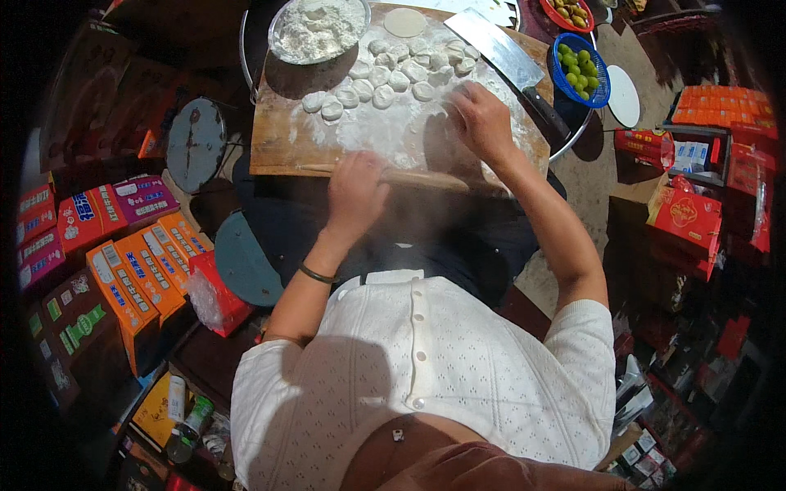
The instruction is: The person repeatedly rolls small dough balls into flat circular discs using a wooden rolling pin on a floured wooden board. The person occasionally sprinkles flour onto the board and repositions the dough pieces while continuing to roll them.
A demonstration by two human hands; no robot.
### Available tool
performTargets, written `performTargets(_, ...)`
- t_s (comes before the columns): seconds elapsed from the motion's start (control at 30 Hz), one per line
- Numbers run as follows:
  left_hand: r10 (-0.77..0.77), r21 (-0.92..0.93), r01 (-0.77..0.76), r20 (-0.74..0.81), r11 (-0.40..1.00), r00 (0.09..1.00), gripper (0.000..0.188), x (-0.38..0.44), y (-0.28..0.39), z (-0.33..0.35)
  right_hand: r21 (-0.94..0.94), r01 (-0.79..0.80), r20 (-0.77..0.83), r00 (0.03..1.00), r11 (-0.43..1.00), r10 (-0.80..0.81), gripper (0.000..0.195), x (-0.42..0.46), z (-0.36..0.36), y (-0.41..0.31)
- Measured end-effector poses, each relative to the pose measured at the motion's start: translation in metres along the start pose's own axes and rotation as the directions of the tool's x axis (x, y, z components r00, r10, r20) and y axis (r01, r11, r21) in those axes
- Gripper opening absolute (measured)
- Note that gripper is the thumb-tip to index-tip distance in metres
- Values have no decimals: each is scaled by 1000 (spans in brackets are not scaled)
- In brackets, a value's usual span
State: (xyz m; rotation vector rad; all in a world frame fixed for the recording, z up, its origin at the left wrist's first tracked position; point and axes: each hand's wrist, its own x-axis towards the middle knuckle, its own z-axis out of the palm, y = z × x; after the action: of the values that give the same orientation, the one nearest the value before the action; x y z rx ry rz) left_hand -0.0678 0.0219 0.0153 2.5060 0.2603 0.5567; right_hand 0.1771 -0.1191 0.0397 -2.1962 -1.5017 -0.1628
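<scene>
My left hand (pixel 359 190) lies over a wooden rolling pin (pixel 430 178) at the near edge of a floured wooden board (pixel 276 144); the pin shows on both sides of it. Above the right part of the board is my right hand (pixel 482 119), its fingers bent together and pointing down. Whether it pinches anything is hidden. Just beyond it sit several small, flattened, floured dough pieces (pixel 380 76). One thin round dough wrapper (pixel 405 23) lies at the far side. A cleaver (pixel 497 46) rests diagonally on the right, its dark handle towards me.
A metal bowl of flour (pixel 319 27) stands at the board's far left. Beyond the right edge are a blue basket (pixel 556 77) of green fruit and a red basket (pixel 548 13). Round stools (pixel 196 144) and orange cartons (pixel 144 270) stand left, red boxes (pixel 686 221) right.
</scene>
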Motion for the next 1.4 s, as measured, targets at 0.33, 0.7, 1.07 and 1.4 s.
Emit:
performTargets(0.33,13,-14,-13,0,1000,1000,35,10,8,1,-59,-202,-27,979,978,201,19,25,41,-12)
performTargets(0.7,35,-39,-34,10,999,999,34,8,6,-1,207,-93,342,940,974,17,19,-4,-1,-24)
performTargets(1.07,-23,5,23,-27,1000,999,36,19,-3,1,419,-62,252,966,906,-50,36,-45,-31,-4)
performTargets(1.4,-46,275,-44,311,960,949,85,27,-8,-8,-51,-45,300,952,998,58,86,-105,-27,-14)
